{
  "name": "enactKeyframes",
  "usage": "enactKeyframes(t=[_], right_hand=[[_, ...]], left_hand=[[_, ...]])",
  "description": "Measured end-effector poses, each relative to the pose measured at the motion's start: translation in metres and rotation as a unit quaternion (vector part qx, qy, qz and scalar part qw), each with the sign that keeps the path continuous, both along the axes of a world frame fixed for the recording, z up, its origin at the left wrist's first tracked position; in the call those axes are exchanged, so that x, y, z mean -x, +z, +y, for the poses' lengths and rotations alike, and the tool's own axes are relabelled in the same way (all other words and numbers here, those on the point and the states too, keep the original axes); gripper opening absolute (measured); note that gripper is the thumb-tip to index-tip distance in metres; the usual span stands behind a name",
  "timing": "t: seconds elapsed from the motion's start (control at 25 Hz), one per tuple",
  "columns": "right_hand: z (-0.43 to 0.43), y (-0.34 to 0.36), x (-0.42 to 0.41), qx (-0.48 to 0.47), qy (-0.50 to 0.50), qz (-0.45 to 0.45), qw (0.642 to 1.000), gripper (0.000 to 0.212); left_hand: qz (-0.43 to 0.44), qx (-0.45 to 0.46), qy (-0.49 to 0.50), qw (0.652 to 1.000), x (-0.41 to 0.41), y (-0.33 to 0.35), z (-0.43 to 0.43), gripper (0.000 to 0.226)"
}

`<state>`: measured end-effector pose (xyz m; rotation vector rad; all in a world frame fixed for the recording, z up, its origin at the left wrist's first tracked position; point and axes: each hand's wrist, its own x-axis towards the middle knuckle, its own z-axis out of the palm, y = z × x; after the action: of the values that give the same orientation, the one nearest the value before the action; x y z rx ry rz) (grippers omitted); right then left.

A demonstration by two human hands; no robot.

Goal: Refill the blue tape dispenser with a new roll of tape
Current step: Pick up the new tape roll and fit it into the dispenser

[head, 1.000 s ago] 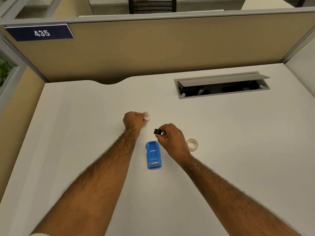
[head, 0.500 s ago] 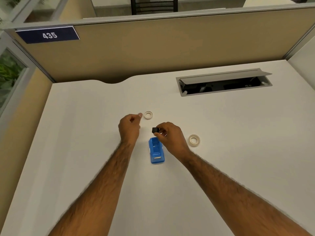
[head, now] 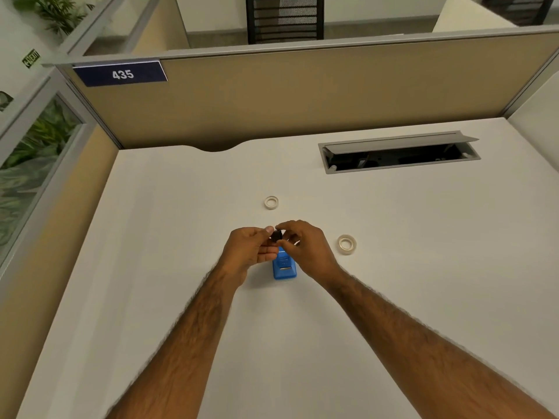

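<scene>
Both hands meet over the middle of the white counter (head: 393, 297), and between them sits a small black spool (head: 276, 235), the core piece of the dispenser. The left hand (head: 251, 249) has its grip pinching the spool from one side, thumb on top and fingers curled beneath. The right hand (head: 305, 246) has its grip pressed onto the same spool from the other side, fingertips bent in toward it. The spool is held up off the counter, and its details are too small to make out.

Directly under the grip, toward the person, lies the blue tape dispenser (head: 283, 267). It rests flat on the counter, its far end hidden by the fingers, its near end showing a small metal strip.

To the right of the grip, near the right hand but apart from it, a roll of tape (head: 346, 244) lies flat on the counter. A thinner white ring (head: 271, 202) lies beyond the grip, away from the person, also flat and untouched.

Farther out past the grip and to the right, a grey cable hatch (head: 399, 152) is set into the counter with its lid tipped open. Behind it stands a beige partition (head: 302, 95) with a dark nameplate (head: 121, 74) reading 435.
</scene>
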<state>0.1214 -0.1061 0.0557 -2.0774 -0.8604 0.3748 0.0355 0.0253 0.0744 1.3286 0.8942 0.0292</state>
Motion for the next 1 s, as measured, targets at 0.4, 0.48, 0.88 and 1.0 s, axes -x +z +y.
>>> enactKeyframes(t=[0.4,0.48,0.88,1.0], right_hand=[[-0.028,-0.005,-0.018,0.017,-0.048,-0.044,0.998,0.023],[-0.047,-0.018,-0.040,0.091,-0.131,-0.089,0.983,0.024],[-0.072,-0.046,-0.066,0.319,-0.095,-0.071,0.940,0.018],[-0.071,-0.045,-0.064,0.264,-0.117,-0.049,0.956,0.031]], left_hand=[[-0.022,0.034,0.031,0.999,0.007,-0.005,-0.009,0.023],[-0.021,0.019,0.027,0.999,0.008,-0.004,-0.007,0.022],[0.000,-0.009,0.022,1.000,0.009,-0.007,-0.003,0.024],[-0.004,-0.003,0.024,1.000,0.009,-0.006,-0.001,0.023]])
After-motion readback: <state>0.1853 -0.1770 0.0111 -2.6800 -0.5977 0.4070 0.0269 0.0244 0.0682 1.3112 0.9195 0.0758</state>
